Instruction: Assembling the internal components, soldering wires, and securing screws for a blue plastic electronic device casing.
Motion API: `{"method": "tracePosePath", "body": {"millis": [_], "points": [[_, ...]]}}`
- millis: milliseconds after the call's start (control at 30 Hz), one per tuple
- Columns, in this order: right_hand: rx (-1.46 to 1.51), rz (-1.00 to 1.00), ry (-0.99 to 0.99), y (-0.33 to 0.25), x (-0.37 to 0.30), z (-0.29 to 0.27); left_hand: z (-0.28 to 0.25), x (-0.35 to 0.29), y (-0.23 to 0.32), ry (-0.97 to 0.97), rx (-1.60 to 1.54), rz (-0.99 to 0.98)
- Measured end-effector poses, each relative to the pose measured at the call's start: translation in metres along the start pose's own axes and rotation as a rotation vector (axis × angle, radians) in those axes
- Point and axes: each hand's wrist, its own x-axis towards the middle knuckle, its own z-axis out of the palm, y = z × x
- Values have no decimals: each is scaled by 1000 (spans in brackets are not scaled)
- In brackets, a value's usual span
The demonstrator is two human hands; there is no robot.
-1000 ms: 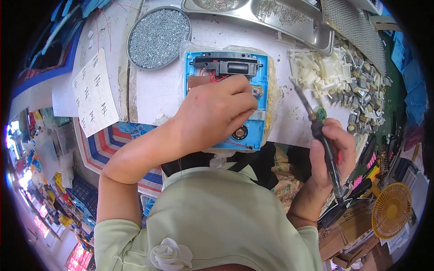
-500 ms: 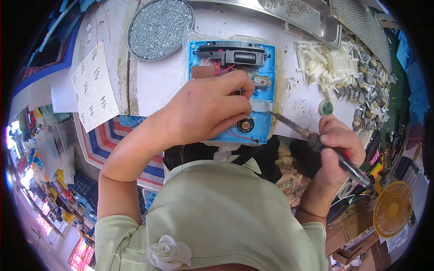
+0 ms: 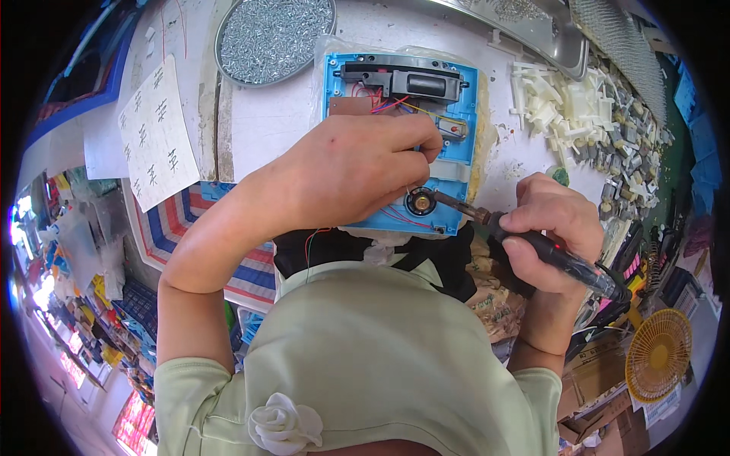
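A shallow blue plastic housing [image 3: 449,220] lies open in front of me, with wires and parts inside. In its lower right part sits a small round speaker [image 3: 420,202]. My right hand [image 3: 559,220] grips a soldering iron [image 3: 549,251] by its black handle; the tip reaches the speaker's edge. A small light glows red on the handle. My left hand [image 3: 357,163] bends over the housing, fingers curled and pinched just above the speaker. What they pinch is hidden, and the hand covers the housing's middle. Red and blue wires [image 3: 391,105] show above it.
A round tray of small screws [image 3: 275,38] stands at the far left. White plastic parts [image 3: 563,106] and small motors [image 3: 631,152] are heaped on the right, beside a metal tray [image 3: 563,45]. A green lump [image 3: 560,176] lies behind my right hand. A yellow fan [image 3: 658,356] stands lower right.
The soldering iron has moved left, its tip going from the housing's right edge to the speaker. My left hand stays over the housing, which sits slightly farther right and up in view.
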Motion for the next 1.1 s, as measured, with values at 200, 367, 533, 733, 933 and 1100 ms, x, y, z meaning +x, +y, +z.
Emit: {"method": "tracePosePath", "body": {"millis": [200,367,533,733,933,1100], "points": [[-8,-6,-31,2,3,-2,1,-1,-2,-9,7,2],[-12,-4,-35,2,4,0,3,-1,-2,0,44,15],[-36,13,-69,0,8,-1,4,0,-2,-9,78,23],[-33,26,-98,-1,11,0,4,0,-1,-11,92,27],[-51,259,-41,-16,10,1,2,1,1,-34,135,39],[-22,285,81,-15,2,4,2,1,1,-29,133,38]]}}
